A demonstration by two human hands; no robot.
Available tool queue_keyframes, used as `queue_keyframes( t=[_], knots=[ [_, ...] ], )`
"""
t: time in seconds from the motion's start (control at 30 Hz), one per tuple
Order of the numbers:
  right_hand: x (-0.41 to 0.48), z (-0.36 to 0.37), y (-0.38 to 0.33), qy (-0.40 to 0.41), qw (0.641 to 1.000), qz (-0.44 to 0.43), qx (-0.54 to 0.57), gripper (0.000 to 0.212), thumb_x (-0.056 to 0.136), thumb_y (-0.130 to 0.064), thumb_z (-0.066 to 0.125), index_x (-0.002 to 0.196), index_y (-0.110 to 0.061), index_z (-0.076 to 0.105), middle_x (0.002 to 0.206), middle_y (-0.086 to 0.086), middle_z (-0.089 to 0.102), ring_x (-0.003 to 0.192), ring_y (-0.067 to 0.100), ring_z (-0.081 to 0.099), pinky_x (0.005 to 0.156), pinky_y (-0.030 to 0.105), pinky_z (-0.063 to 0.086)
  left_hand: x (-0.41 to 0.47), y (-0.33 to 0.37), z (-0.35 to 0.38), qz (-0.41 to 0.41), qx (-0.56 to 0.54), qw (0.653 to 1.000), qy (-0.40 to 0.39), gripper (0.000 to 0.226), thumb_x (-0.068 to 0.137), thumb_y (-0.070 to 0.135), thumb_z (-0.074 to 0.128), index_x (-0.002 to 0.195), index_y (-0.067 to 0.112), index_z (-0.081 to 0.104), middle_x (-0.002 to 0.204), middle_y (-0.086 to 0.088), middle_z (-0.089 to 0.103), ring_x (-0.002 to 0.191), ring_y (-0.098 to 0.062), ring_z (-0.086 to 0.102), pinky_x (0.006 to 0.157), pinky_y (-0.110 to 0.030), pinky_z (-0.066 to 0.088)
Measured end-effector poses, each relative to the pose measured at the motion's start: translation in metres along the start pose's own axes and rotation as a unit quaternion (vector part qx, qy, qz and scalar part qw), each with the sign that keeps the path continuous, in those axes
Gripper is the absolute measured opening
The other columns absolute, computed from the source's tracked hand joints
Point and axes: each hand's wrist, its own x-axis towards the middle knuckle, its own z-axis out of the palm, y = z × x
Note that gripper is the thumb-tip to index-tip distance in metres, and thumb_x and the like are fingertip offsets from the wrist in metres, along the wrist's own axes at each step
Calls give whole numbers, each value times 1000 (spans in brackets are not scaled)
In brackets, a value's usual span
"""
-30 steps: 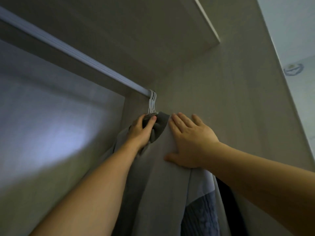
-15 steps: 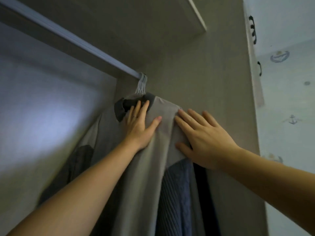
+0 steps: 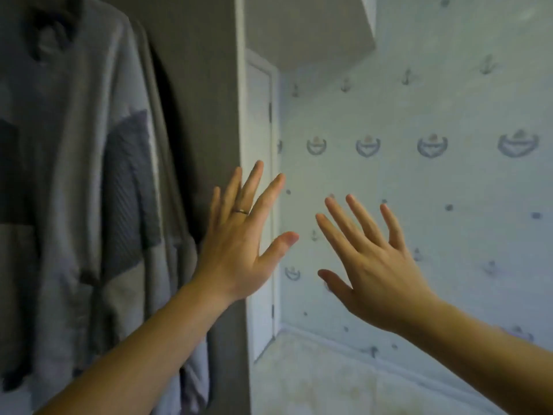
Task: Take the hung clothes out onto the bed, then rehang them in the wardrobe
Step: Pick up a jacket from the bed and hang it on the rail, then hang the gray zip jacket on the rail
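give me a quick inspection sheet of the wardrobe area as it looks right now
surface: bed not in view; pale floor at lower right
job's things: grey shirt with darker panels hangs in the wardrobe, a dark garment behind it; hangers not visible
clutter: nothing seen
hands: left hand and right hand both open, fingers spread, holding nothing; ring on the left
cables: nothing seen
surroundings: wardrobe side panel, white door, wallpapered wall with anchor motifs

The grey shirt [image 3: 74, 175] is matt cloth with a ribbed darker panel [image 3: 128, 187].
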Motion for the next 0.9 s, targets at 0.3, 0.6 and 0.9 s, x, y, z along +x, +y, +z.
queue_keyframes(
  t=[0.3,0.6,0.9],
  knots=[
    [-256,40,106,-185,976,113,-1,76,94,-63,32,155,-19,22,164,6,9,151,30,2,116,64,11,-93,183,182,1,-140,972,-191,73,93,73,22,157,38,12,166,12,-5,152,-14,-11,122,-52,-2],
    [-472,44,162,-321,876,359,-10,74,93,-60,31,155,-22,21,164,3,7,151,29,-2,117,61,8,-157,357,336,58,-266,887,-374,73,90,73,25,155,43,10,165,15,-8,150,-11,-16,121,-48,-5],
    [-568,81,221,-373,728,574,-32,78,88,-68,12,155,-30,-4,161,-6,-20,146,23,-27,114,50,-22,-157,481,476,151,-320,797,-490,81,84,78,18,155,41,10,166,6,-1,152,-19,-7,121,-52,3]
  ],
)
